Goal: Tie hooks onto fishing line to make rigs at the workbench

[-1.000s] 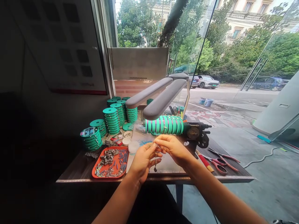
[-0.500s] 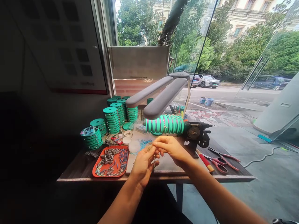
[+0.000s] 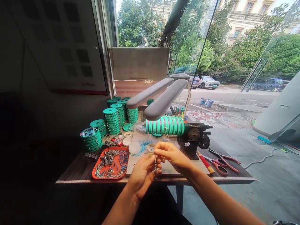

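- Our left hand (image 3: 142, 168), palm inward, and right hand (image 3: 172, 154), knuckles up, meet at the fingertips, both pinching a thin beaded strand (image 3: 155, 167) near its top.
- We see the strand hang nearly vertical, pointing down across the tabletop's (image 3: 77, 170) near edge.
- Left of our hands lies an orange tray (image 3: 112, 177).

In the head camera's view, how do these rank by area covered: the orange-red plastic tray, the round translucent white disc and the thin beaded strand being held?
1. Orange-red rectangular plastic tray, clearly largest.
2. Round translucent white disc.
3. Thin beaded strand, judged by its visible part; some is hidden.
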`<move>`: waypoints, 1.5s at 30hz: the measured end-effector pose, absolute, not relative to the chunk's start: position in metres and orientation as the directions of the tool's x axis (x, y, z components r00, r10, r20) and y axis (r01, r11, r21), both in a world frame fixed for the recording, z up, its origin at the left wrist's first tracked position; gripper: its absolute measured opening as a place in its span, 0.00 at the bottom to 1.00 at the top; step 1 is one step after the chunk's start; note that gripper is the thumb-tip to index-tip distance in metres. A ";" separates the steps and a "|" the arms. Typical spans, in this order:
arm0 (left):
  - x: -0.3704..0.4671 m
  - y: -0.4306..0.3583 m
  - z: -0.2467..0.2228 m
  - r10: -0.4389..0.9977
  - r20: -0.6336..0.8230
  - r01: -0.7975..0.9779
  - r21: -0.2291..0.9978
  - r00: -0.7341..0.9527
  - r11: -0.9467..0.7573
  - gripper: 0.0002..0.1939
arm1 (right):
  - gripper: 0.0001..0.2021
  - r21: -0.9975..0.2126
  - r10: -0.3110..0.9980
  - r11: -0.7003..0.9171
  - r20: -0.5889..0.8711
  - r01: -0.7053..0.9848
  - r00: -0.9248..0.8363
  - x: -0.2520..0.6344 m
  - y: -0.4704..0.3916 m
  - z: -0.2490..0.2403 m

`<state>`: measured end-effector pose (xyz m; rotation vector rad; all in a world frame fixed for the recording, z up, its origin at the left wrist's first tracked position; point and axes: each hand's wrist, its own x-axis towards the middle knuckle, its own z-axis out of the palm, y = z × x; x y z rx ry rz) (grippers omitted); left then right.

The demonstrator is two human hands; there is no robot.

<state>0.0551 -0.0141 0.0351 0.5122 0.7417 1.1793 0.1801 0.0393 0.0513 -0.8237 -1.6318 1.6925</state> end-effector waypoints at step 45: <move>0.063 -0.043 0.018 0.928 -0.179 -0.511 0.792 0.328 0.334 0.16 | 0.34 -0.957 0.866 -0.223 -0.107 -0.186 -0.488 0.178 0.027 0.048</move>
